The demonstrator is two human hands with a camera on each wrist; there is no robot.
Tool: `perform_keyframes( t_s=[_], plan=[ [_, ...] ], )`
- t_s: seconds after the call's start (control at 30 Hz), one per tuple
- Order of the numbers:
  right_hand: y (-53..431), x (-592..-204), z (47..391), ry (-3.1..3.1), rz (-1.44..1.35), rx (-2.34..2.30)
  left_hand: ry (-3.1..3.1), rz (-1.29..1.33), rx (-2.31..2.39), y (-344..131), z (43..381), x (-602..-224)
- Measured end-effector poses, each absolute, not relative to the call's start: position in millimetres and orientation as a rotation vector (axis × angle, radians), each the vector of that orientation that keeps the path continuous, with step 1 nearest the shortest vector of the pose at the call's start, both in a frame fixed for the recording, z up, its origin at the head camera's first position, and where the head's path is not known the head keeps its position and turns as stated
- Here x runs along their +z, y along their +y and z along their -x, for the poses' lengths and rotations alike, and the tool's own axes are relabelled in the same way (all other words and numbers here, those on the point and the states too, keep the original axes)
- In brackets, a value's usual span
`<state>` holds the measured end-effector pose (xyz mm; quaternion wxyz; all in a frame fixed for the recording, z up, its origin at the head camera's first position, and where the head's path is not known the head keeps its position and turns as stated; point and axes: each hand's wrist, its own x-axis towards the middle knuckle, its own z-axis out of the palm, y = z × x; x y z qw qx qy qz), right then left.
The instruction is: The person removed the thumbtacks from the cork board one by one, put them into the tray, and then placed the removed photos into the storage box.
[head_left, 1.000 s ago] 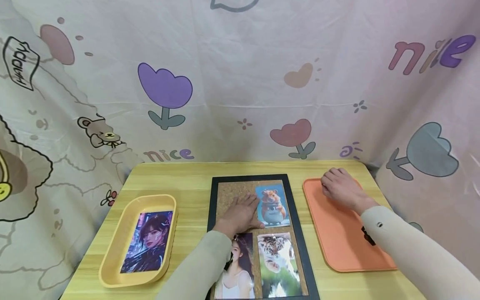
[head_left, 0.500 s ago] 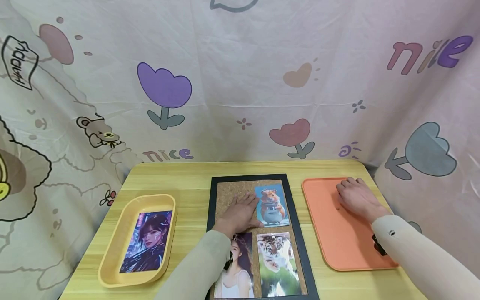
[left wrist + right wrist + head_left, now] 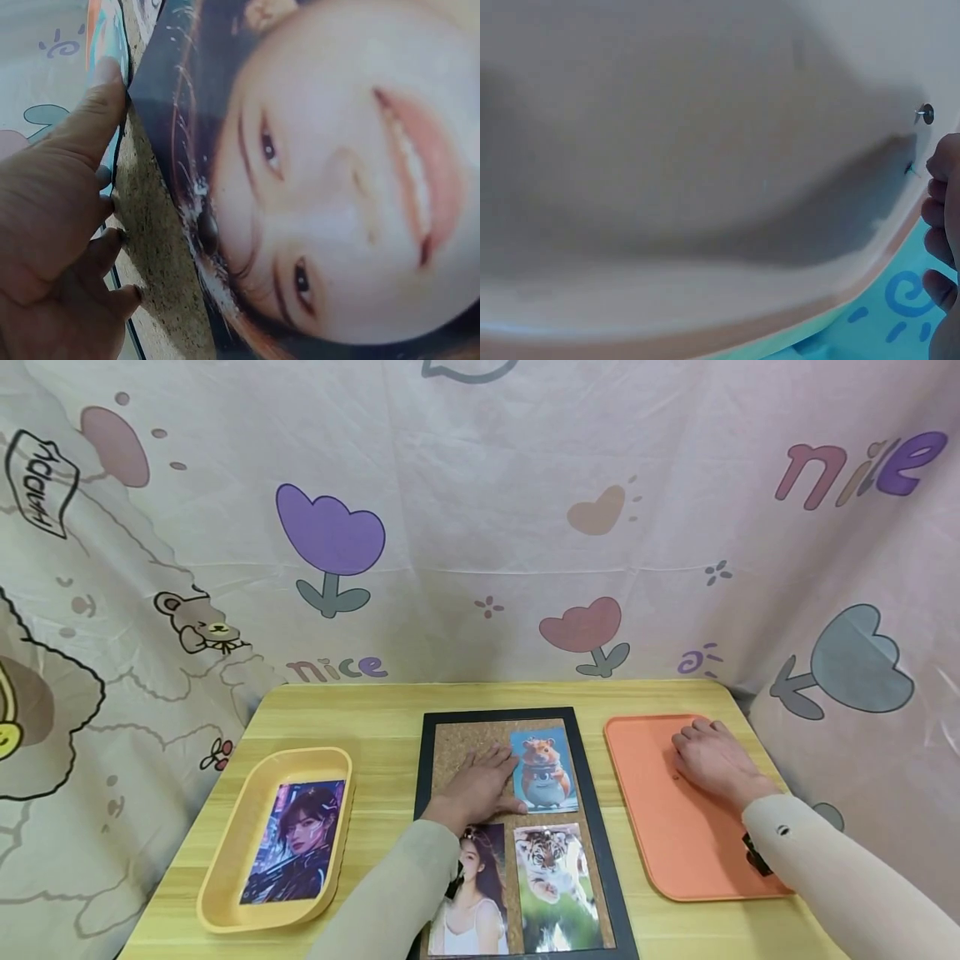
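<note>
My left hand [image 3: 478, 789] rests with spread fingers on the cork of a black-framed corkboard [image 3: 459, 743], beside the hamster picture [image 3: 544, 772]. The photo of a person in white [image 3: 480, 902] lies below it, partly behind my sleeve. In the left wrist view, a dark round pin head [image 3: 208, 229] sits near that photo's top edge. My right hand [image 3: 716, 762] is low over the far right part of the orange tray [image 3: 675, 843], fingers curled. Beside its fingertips, the right wrist view shows a dark-headed thumbtack [image 3: 928, 114] and a smaller pin-like thing [image 3: 909, 168]. Anything between those fingers is hidden.
A yellow tray [image 3: 213, 885] on the left holds a purple-blue picture card [image 3: 300, 839]. A tiger picture [image 3: 558, 889] is on the corkboard's lower right. The wooden table [image 3: 382, 827] ends at a patterned curtain [image 3: 480, 527] behind and at both sides.
My right hand has moved right across the orange tray's far end, then held about still over the last half second. The left hand has kept its place on the corkboard.
</note>
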<state>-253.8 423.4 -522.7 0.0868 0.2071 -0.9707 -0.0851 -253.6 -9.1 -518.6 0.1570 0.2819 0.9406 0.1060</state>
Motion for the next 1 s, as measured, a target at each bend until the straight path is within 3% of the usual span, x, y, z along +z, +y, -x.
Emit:
perform_keyframes(
  t_s=[0.7,1.0],
  plan=[
    [355.6,-524.0,250.6,-2.864,-0.551,0.041,2.670,-0.795,0.554,-14.6,255.3,-519.1],
    [316.8,-528.1,242.2,-2.864,-0.481,0.278,2.651,-0.505,0.950,-12.5,254.8,-510.9]
  ],
)
